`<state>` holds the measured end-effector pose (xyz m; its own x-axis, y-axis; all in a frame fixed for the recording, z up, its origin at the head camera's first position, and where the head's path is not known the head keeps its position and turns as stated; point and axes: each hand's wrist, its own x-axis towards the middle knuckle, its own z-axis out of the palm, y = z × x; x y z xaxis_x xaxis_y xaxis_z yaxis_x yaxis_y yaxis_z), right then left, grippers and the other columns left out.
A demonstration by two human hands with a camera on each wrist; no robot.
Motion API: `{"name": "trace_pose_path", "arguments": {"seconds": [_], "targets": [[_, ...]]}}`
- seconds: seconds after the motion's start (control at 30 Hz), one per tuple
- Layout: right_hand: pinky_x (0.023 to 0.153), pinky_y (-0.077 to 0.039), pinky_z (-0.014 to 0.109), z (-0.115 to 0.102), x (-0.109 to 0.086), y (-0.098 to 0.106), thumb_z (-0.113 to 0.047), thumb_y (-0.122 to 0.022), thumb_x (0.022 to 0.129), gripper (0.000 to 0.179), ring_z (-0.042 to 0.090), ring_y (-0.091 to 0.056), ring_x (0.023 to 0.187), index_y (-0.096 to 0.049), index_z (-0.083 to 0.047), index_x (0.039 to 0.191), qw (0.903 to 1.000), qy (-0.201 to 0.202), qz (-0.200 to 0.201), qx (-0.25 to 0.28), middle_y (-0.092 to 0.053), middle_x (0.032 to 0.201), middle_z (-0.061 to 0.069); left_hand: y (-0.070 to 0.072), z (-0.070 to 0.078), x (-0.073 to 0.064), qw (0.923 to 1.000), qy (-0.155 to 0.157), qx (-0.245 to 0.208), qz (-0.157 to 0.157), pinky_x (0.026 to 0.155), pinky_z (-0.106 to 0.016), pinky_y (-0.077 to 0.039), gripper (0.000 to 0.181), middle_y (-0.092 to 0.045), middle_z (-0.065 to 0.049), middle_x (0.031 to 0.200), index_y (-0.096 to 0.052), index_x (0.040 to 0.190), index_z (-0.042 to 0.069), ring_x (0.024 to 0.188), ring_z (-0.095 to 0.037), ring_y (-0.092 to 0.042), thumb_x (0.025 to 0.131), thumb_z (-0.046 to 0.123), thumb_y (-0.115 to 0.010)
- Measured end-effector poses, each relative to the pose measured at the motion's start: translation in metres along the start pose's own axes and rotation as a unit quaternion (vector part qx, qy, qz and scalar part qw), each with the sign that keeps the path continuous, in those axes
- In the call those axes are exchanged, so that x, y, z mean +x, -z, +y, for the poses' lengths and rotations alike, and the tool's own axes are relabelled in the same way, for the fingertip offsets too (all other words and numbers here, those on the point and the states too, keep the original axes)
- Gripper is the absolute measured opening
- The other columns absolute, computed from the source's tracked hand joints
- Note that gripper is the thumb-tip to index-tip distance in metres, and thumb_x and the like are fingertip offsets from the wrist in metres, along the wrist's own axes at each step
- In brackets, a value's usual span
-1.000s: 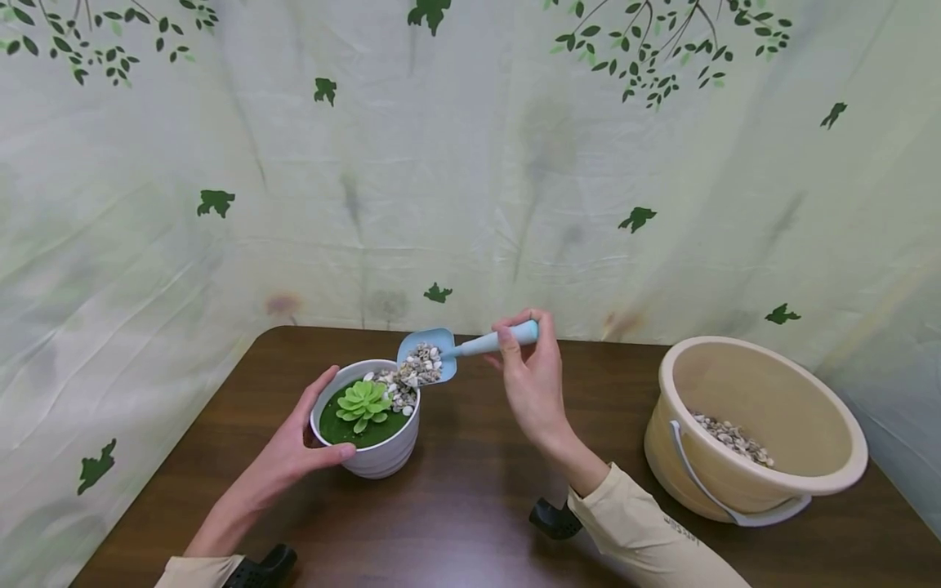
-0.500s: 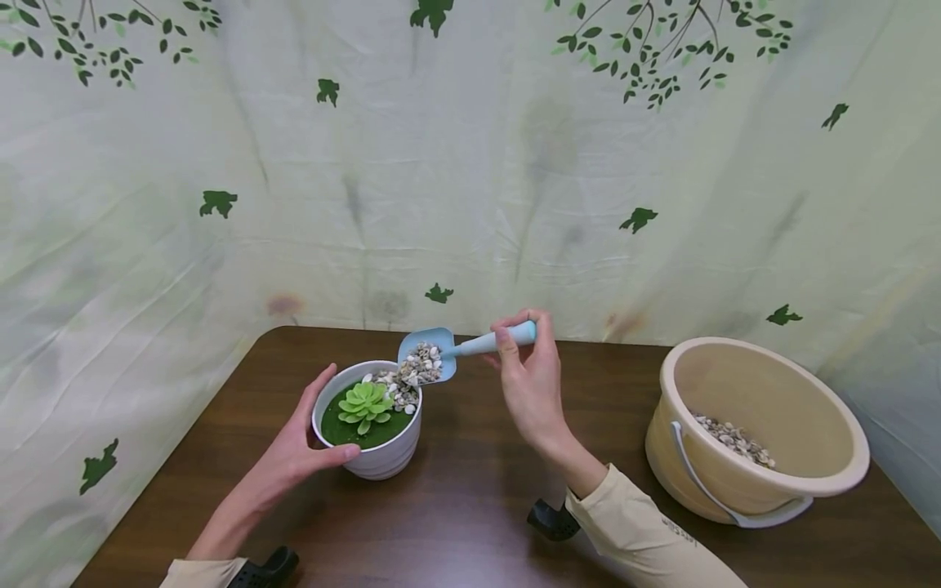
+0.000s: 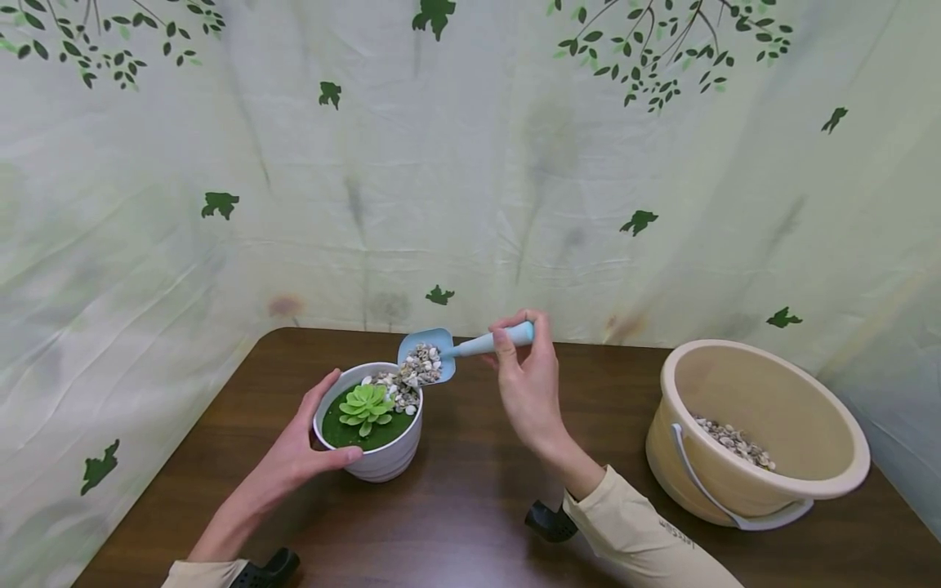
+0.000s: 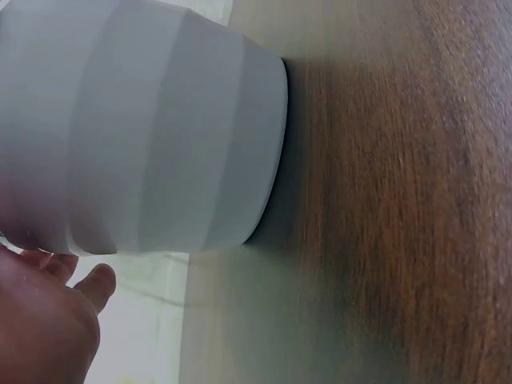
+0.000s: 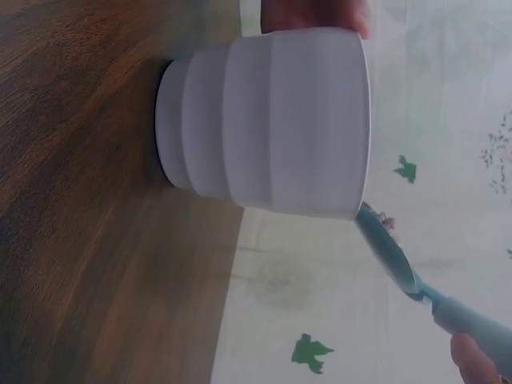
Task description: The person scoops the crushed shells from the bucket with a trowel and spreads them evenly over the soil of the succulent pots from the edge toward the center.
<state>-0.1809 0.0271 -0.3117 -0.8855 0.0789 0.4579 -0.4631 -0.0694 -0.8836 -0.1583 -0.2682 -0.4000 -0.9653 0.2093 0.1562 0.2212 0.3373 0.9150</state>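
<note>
A white ribbed flowerpot [image 3: 385,463] stands upright on the table, holding a green succulent [image 3: 366,408] on a dark green surface. Pale pebbles [image 3: 403,397] lie along the pot's far right side. My left hand [image 3: 305,445] grips the pot from the left, thumb at the near rim and fingers round the far side. My right hand [image 3: 532,384] pinches the handle of a light blue hand shovel [image 3: 445,359]. The shovel's blade, loaded with pebbles, tilts down onto the pot's right rim. In the right wrist view, the blade [image 5: 388,252] meets the rim at its tip.
A beige bucket [image 3: 680,457] with a grey handle stands at the right of the brown table [image 3: 470,523], with more pebbles [image 3: 735,441] at its bottom. Behind the table hangs a pale curtain [image 3: 470,188] with printed leaves.
Both hands, the pot and the shovel hold nearly the same place. The whole head view has shifted very slightly.
</note>
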Motion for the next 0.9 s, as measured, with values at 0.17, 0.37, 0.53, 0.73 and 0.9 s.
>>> {"name": "trace_pose_path", "arguments": {"seconds": [0.17,0.37,0.53,0.73,0.9], "targets": [[0.084,-0.052,0.048,0.0004,-0.0004,-0.0015,0.001,-0.053,0.099,0.019,0.041,-0.062,0.099,-0.042,0.009,0.112,1.0000,0.000,0.000,-0.001,-0.055,0.109,0.024,0.0010,-0.0006,-0.0010,0.9994,-0.003,-0.032,-0.009,0.092,-0.016,-0.038,0.097,-0.027,-0.017,0.152,-0.016,0.157,0.018,0.126,-0.016,-0.038,0.081,0.008,-0.075],[0.083,-0.053,0.045,0.0009,0.0000,-0.0008,0.001,-0.053,0.099,0.018,0.041,-0.062,0.099,-0.042,0.009,0.112,1.0000,0.000,0.004,0.000,-0.055,0.110,0.026,0.0019,-0.0008,-0.0011,0.9991,-0.010,-0.038,-0.014,0.090,-0.017,-0.041,0.095,-0.026,-0.019,0.152,-0.016,0.157,0.019,0.123,-0.013,-0.041,0.083,0.008,-0.074],[0.084,-0.053,0.045,0.0011,0.0004,0.0003,0.001,-0.053,0.099,0.019,0.041,-0.062,0.099,-0.043,0.009,0.112,1.0000,0.002,0.004,0.002,-0.055,0.111,0.027,0.0013,-0.0010,-0.0004,0.9988,-0.020,-0.044,-0.013,0.091,-0.017,-0.040,0.095,-0.026,-0.019,0.152,-0.016,0.157,0.018,0.123,-0.010,-0.042,0.083,0.007,-0.074],[0.083,-0.053,0.046,0.0016,0.0004,0.0015,0.001,-0.053,0.099,0.019,0.041,-0.062,0.099,-0.042,0.009,0.112,1.0000,0.005,0.001,-0.005,-0.055,0.111,0.025,-0.0004,-0.0012,-0.0008,0.9983,-0.030,-0.048,-0.010,0.094,-0.015,-0.036,0.100,-0.025,-0.015,0.152,-0.015,0.157,0.029,0.128,-0.015,-0.038,0.081,0.005,-0.075],[0.084,-0.053,0.046,0.0000,-0.0009,0.0015,0.001,-0.053,0.099,0.019,0.040,-0.062,0.099,-0.042,0.009,0.112,1.0000,0.006,-0.001,-0.005,-0.055,0.112,0.026,-0.0010,0.0010,-0.0009,0.9998,-0.012,-0.014,0.000,0.094,-0.013,-0.031,0.102,-0.022,-0.011,0.154,-0.016,0.157,0.033,0.134,-0.028,-0.028,0.079,0.010,-0.078]]}}
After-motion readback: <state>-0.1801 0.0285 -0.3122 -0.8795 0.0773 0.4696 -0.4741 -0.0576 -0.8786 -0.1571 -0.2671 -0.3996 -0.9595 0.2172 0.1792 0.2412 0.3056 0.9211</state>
